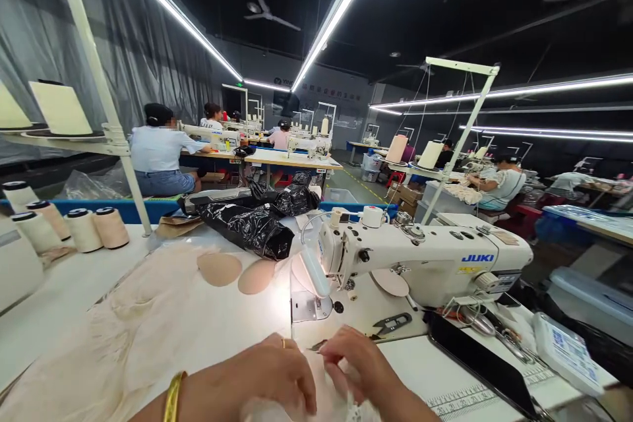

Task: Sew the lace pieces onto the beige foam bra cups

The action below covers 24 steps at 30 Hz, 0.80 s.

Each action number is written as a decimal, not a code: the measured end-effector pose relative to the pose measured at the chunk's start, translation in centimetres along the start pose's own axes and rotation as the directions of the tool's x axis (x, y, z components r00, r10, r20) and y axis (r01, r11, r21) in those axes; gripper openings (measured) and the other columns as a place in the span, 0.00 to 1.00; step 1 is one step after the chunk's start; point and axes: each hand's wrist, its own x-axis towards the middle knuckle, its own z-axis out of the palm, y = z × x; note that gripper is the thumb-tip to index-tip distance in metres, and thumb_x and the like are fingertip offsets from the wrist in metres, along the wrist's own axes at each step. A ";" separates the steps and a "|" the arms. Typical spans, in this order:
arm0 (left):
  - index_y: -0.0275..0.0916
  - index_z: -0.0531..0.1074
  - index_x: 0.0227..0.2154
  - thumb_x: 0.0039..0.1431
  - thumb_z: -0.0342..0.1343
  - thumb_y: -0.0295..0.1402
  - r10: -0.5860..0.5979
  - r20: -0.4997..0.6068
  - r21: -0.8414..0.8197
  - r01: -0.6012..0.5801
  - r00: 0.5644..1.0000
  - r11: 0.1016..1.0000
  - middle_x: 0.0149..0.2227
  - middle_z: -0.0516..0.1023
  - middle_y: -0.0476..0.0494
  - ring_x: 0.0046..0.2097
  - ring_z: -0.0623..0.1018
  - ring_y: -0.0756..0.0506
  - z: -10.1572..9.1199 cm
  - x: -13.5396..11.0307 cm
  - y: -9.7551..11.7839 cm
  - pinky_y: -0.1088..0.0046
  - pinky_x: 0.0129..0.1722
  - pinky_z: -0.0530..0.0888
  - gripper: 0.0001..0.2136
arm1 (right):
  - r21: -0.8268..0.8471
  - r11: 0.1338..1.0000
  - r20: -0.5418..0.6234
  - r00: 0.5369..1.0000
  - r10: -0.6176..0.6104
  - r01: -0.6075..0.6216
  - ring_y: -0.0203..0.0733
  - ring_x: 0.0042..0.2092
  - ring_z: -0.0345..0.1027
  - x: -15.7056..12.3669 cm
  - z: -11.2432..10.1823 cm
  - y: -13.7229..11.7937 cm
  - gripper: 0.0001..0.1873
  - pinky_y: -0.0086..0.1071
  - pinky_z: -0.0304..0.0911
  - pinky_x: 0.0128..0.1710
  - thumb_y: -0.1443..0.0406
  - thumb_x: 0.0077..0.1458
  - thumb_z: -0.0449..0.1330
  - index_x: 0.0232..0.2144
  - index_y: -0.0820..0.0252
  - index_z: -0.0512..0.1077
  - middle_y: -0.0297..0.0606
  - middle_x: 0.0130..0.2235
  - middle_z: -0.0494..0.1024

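Close to the front edge of the sewing table, my left hand (pixel 270 372) has its fingers curled down onto a pale cream piece of fabric (pixel 324 392). My right hand (pixel 359 359) pinches the same fabric just to the right, thumb against fingers. A lacy edge seems to show below the right hand, but it is blurred. Both hands are in front of the white JUKI sewing machine (pixel 415 260), short of its lit needle plate (pixel 309 306). Black thread snips (pixel 393 324) lie beyond my right hand.
Sheer cream fabric (pixel 143 316) spreads over the left side, with beige oval pads (pixel 219 269) beside it. Black plastic bags (pixel 252 224) lie behind. A dark phone (pixel 482 366) and a white box (pixel 566 353) are at right. Thread cones (pixel 84 231) stand at left. Co-workers sit farther back.
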 end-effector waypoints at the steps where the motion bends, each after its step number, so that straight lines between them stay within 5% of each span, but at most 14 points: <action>1: 0.47 0.82 0.22 0.40 0.68 0.22 0.086 0.121 0.214 -0.110 0.989 0.971 0.37 0.84 0.43 0.42 0.80 0.33 -0.4 1.0 -0.4 0.54 0.52 0.72 0.10 | -0.169 0.982 0.056 0.996 -0.076 0.085 0.42 0.36 0.68 1.0 -0.7 0.6 0.16 0.32 0.61 0.38 0.73 0.59 0.56 0.41 0.49 0.79 0.34 0.35 0.78; 3: 0.46 0.82 0.26 0.47 0.61 0.22 0.073 0.411 0.538 -0.307 0.909 0.785 0.45 0.83 0.42 0.48 0.79 0.34 -1.0 3.3 -1.7 0.50 0.58 0.67 0.10 | -0.429 0.872 0.174 0.969 -0.177 0.237 0.40 0.34 0.63 2.8 -1.6 2.0 0.18 0.31 0.55 0.33 0.77 0.57 0.53 0.33 0.52 0.77 0.33 0.32 0.76; 6: 0.41 0.79 0.26 0.49 0.60 0.23 -0.128 0.523 0.705 -0.343 0.843 0.621 0.49 0.80 0.42 0.49 0.79 0.37 -1.6 6.3 -3.4 0.46 0.62 0.62 0.06 | -0.536 0.784 0.245 0.947 -0.210 0.313 0.41 0.34 0.61 4.1 -1.9 4.3 0.15 0.31 0.48 0.29 0.79 0.52 0.55 0.29 0.55 0.74 0.33 0.31 0.75; 10: 0.42 0.79 0.29 0.51 0.62 0.24 -0.242 0.493 0.756 -0.274 0.836 0.595 0.52 0.78 0.44 0.50 0.79 0.38 -1.6 7.6 -4.5 0.43 0.62 0.61 0.06 | -0.495 0.820 0.240 0.952 -0.189 0.287 0.40 0.38 0.65 3.7 -2.2 5.3 0.19 0.31 0.53 0.32 0.81 0.50 0.54 0.35 0.55 0.74 0.33 0.39 0.79; 15: 0.43 0.78 0.28 0.47 0.65 0.23 -0.190 0.457 0.764 -0.274 0.869 0.584 0.51 0.76 0.47 0.49 0.80 0.38 -1.2 7.0 -5.5 0.37 0.62 0.59 0.08 | -0.411 0.872 0.280 0.947 -0.157 0.266 0.40 0.42 0.68 3.3 -3.0 4.5 0.16 0.31 0.58 0.37 0.79 0.59 0.55 0.39 0.54 0.75 0.32 0.42 0.81; 24: 0.43 0.77 0.30 0.43 0.63 0.19 -0.136 0.455 0.745 -0.293 0.880 0.599 0.50 0.78 0.48 0.48 0.81 0.38 -0.9 7.1 -5.5 0.43 0.59 0.63 0.12 | -0.490 0.852 0.257 0.964 -0.060 0.184 0.43 0.44 0.70 3.2 -2.8 5.3 0.17 0.33 0.61 0.40 0.78 0.59 0.57 0.43 0.53 0.75 0.31 0.45 0.82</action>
